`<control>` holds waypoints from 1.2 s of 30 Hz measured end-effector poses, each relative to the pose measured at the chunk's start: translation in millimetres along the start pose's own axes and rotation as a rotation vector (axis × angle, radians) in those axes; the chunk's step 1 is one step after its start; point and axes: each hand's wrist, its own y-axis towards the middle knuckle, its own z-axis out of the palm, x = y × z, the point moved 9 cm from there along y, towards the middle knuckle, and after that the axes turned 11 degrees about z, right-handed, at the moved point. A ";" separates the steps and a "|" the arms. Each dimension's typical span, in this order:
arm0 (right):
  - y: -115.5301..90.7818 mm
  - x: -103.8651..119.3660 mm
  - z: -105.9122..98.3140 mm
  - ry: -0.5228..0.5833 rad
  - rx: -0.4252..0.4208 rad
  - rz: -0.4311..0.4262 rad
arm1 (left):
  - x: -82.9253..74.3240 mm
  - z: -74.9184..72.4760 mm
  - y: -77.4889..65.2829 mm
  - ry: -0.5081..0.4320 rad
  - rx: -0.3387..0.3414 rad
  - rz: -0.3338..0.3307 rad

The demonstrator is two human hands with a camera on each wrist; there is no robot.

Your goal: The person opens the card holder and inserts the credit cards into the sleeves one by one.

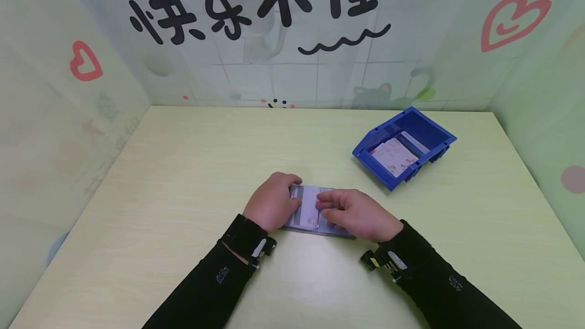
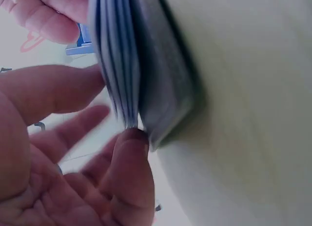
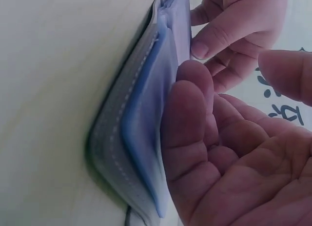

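Observation:
A card holder (image 1: 298, 223) with clear plastic sleeves lies spread on the table in the head view. My left hand (image 1: 273, 202) pinches the edge of its left-hand sleeves (image 2: 116, 65), thumb on top and a fingertip at their lower corner. Over the right half is my right hand (image 1: 355, 213). Its fingertips rest against a sleeve, with the thumb held apart, as the right wrist view shows. Beneath the sleeves runs a grey cover (image 3: 109, 155) with stitching along its edge. A whitish card or insert (image 1: 309, 206) shows between the two hands.
A blue plastic bin (image 1: 376, 170) stands tilted at the back right of the table (image 1: 205, 156). Several cards (image 1: 395, 156) lie inside it. Printed cloth walls (image 1: 292, 80) enclose the table at the back and both sides.

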 end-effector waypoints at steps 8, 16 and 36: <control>-14.9 9.4 -54.1 -0.063 -0.223 -0.050 | -7.7 5.0 -3.7 0.105 0.076 0.052; -23.6 10.9 -145.3 -0.316 -0.650 -0.017 | -12.1 11.5 -3.2 0.123 0.119 0.072; 39.0 -29.4 -160.5 -0.788 -0.499 0.318 | -17.5 9.1 -6.1 0.126 0.091 0.114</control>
